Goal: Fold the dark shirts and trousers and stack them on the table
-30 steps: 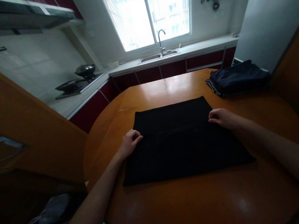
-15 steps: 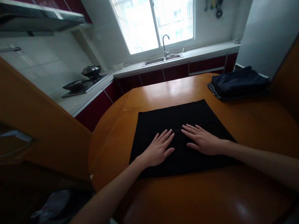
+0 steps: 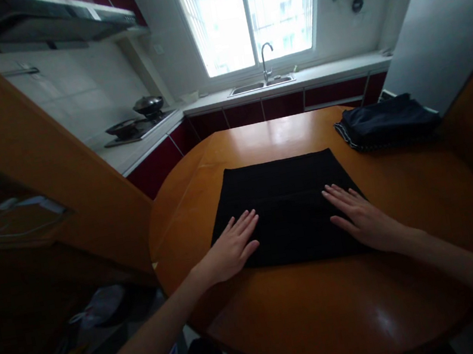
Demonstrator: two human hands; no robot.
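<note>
A black cloth, folded or cut to a near rectangle, lies flat on the wooden table. My left hand rests palm down on its lower left part, fingers stretched out and a little apart. Over the cloth's right side lies my right hand, also palm down with open fingers. Neither hand grips the fabric. What kind of cloth piece it is cannot be made out.
A stack of dark folded cloths sits at the table's far right. Behind the table runs a white counter with a sink. At the left, a wok and a pan stand on the stove.
Both hands have slid apart over the cloth, the left toward its left edge and the right toward its right edge. The view has shifted slightly.
</note>
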